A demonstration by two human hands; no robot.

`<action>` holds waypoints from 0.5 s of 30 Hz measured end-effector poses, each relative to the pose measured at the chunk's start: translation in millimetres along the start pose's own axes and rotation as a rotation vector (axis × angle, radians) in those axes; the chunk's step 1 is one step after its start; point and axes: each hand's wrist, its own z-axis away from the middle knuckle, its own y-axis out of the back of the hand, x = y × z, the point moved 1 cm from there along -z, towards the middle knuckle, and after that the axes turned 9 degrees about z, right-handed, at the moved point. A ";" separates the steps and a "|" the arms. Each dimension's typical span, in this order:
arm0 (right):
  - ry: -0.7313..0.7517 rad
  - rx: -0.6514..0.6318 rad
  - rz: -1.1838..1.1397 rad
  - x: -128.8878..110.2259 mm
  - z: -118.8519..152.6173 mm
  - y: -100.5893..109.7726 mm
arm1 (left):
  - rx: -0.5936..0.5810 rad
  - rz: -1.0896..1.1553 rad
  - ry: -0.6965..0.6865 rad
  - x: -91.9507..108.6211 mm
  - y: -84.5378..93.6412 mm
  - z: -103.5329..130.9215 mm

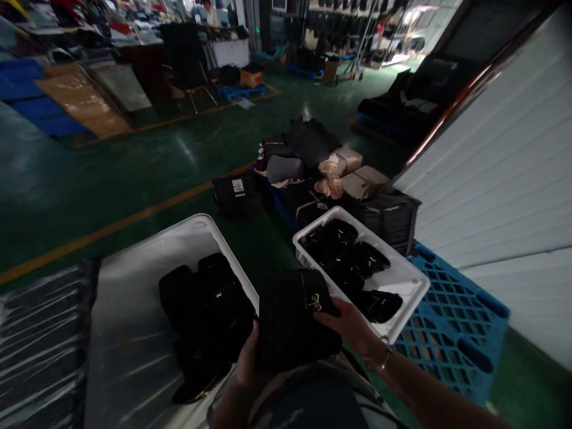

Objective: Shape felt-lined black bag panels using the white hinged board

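Green floor (pixel 183 164); black items (pixel 290 322) in white bins (pixel 406 285) and hands (pixel 346 323).

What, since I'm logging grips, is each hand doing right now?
Left hand: holding the black bag at its left edge, grip partly hidden.
Right hand: holding the same bag, beside the gold bow.

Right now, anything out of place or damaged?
One possible oddity: the dark, boxy bundle with a white label sits on the green floor beside the loaded blue pallet, rather than on it. The black, gold-trimmed bag in the left hand and right hand shows no obvious damage, though light is dim.
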 end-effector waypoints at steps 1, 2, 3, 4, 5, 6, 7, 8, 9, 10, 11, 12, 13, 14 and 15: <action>-0.033 -0.002 -0.007 1.2 -6.7 14.1 | 0.029 -0.009 0.046 -5.1 -11.9 -18.4; -0.073 -0.002 -0.014 2.4 -12.5 28.2 | 0.053 -0.018 0.096 -11.3 -23.2 -36.0; -0.116 -0.001 -0.020 3.9 -17.4 42.3 | 0.072 -0.029 0.147 -18.2 -34.0 -52.9; -0.159 0.002 -0.023 5.8 -21.7 56.4 | 0.085 -0.037 0.193 -25.5 -44.5 -69.6; -0.199 0.008 -0.030 8.6 -25.4 70.7 | 0.092 -0.056 0.233 -32.9 -54.9 -86.4; -0.235 0.024 -0.041 12.6 -28.6 85.2 | 0.093 -0.085 0.268 -40.3 -65.3 -103.4; -0.267 0.052 -0.059 18.1 -31.4 100.2 | 0.088 -0.122 0.300 -48.0 -76.0 -120.7; -0.293 0.091 -0.078 25.1 -33.9 115.6 | 0.079 -0.169 0.331 -55.9 -86.9 -138.1; -0.321 0.139 -0.095 33.4 -36.2 131.6 | 0.066 -0.223 0.357 -64.0 -97.8 -155.1; -0.355 0.192 -0.098 42.6 -38.5 148.2 | 0.049 -0.276 0.374 -72.2 -108.5 -171.3; -0.388 0.249 -0.064 51.9 -41.4 165.2 | 0.032 -0.322 0.378 -80.2 -118.5 -186.2; -0.422 0.306 0.009 60.6 -45.4 182.4 | 0.020 -0.359 0.364 -87.5 -127.1 -199.4; -0.449 0.359 0.106 67.9 -51.2 199.2 | 0.013 -0.400 0.334 -93.8 -133.6 -210.6; -0.468 0.400 0.208 73.7 -59.1 215.1 | 0.016 -0.441 0.283 -98.6 -137.5 -219.8; -0.476 0.428 0.302 77.8 -69.5 229.5 | 0.028 -0.485 0.221 -101.7 -138.3 -226.9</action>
